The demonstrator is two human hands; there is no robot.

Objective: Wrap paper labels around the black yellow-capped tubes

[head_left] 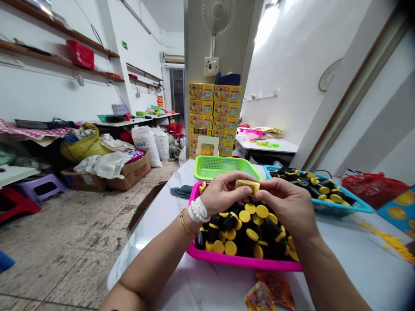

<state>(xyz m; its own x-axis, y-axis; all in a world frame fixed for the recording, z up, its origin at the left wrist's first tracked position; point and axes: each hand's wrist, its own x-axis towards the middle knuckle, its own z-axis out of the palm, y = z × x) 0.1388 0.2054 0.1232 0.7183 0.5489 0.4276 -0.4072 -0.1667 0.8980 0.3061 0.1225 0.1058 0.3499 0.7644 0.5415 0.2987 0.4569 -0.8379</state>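
The left hand and the right hand meet above the far half of a pink basket; between them is a small yellow piece, raised over the basket's contents; the left hand's thumb and fingers are clamped on the piece, thumb across its near side; the right hand's thumb and fingertips pinch its right end. A white bracelet and a gold bangle circle the left wrist.

The pink basket stands on a white marbled table, heaped with black cylinders with yellow caps, many tipped at different angles; behind it, towards the table's far edge, sits a green basket; a dark cloth lies by the table's left edge, just beside the pink basket's far left corner.

Right of the pink basket, a blue basket holds more black-and-yellow cylinders; a red bag is beyond its right end; loose yellow bits lie towards the table's right side; printed orange packets lie in front of the pink basket's near edge, right of its middle.
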